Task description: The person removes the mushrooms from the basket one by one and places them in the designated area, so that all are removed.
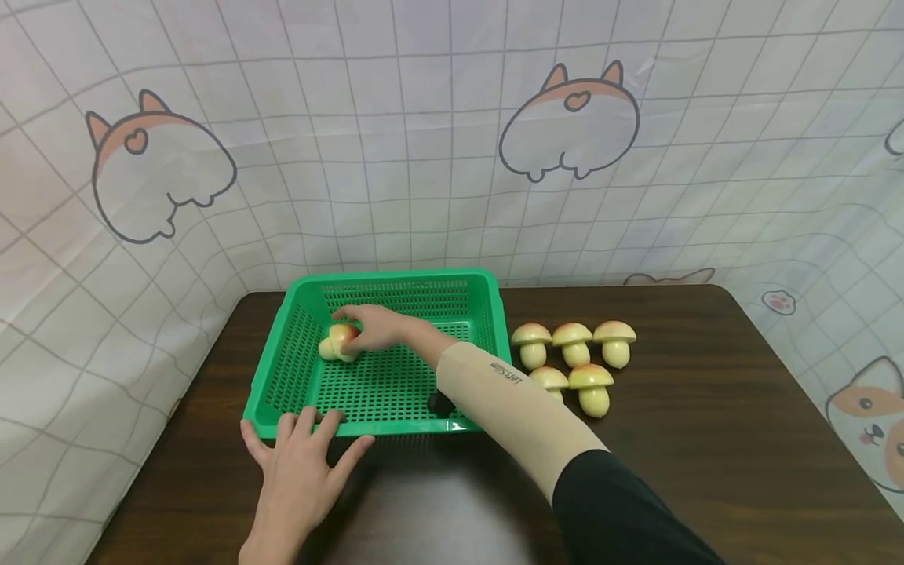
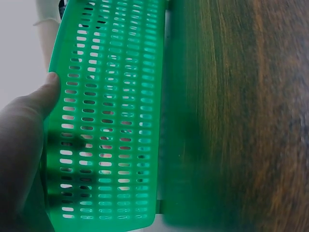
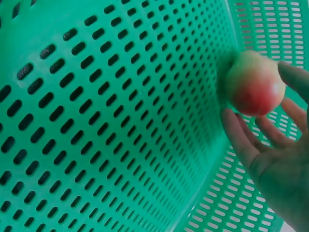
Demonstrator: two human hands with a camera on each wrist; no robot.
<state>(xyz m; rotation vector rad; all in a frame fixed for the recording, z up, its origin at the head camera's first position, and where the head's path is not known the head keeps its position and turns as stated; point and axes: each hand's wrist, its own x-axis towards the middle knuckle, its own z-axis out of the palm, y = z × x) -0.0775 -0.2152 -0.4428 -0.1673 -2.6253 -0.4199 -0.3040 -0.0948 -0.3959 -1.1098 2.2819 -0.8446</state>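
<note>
A toy mushroom (image 1: 341,339) with a red-and-yellow cap and pale stem lies on its side in the left part of a green perforated basket (image 1: 381,431). My right hand (image 1: 377,328) reaches into the basket around the cap. In the right wrist view its fingers (image 3: 240,137) spread loosely beside the mushroom (image 3: 256,87), with a gap between them and the cap. My left hand (image 1: 300,471) rests at the basket's near rim, fingers spread and fairly straight over the edge. The left wrist view shows the thumb (image 2: 46,94) against the rim.
Several similar mushrooms (image 1: 591,384) stand right of the basket on the dark wooden table (image 1: 706,408), partly behind my right forearm. A black wrist device (image 1: 441,404) sits beneath that forearm. White gridded cloth (image 1: 395,157) with cartoon animals hangs behind and beside the table.
</note>
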